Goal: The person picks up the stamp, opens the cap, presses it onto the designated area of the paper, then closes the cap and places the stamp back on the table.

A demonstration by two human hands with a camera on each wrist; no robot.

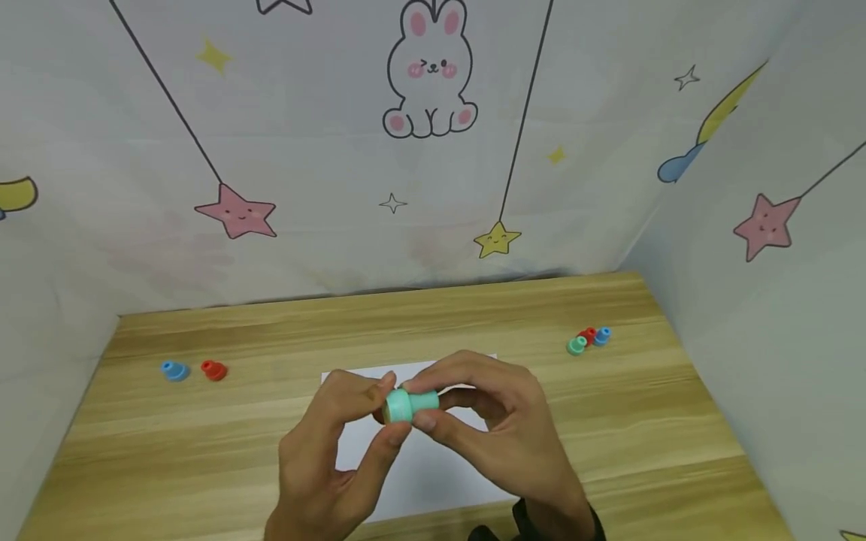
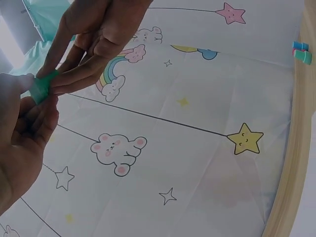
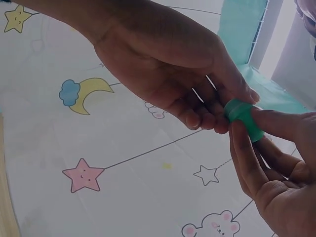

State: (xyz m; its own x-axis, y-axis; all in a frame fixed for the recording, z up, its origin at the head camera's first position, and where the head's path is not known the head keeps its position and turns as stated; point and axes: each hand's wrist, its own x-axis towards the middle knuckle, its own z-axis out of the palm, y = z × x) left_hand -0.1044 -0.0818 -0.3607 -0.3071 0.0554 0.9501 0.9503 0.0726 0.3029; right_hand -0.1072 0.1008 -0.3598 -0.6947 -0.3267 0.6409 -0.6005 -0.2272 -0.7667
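Observation:
Over the middle of the table, both hands hold a small mint-green stamp (image 1: 414,404) with a narrow handle and a wider round end. My left hand (image 1: 314,454) pinches the wide end between thumb and fingers. From the other side, my right hand (image 1: 510,432) pinches the narrow handle. The stamp lies on its side in the air, its wide end toward the left. Below the hands is a white sheet of paper (image 1: 433,477), partly covered by them. In the right wrist view the green stamp (image 3: 251,126) shows between the fingertips of both hands.
A blue stamp (image 1: 176,370) and a red stamp (image 1: 213,370) stand at the left of the wooden table (image 1: 203,458). At the right, a green piece (image 1: 576,346), a red piece (image 1: 587,335) and a blue piece (image 1: 603,336) cluster together. Patterned cloth walls surround the table.

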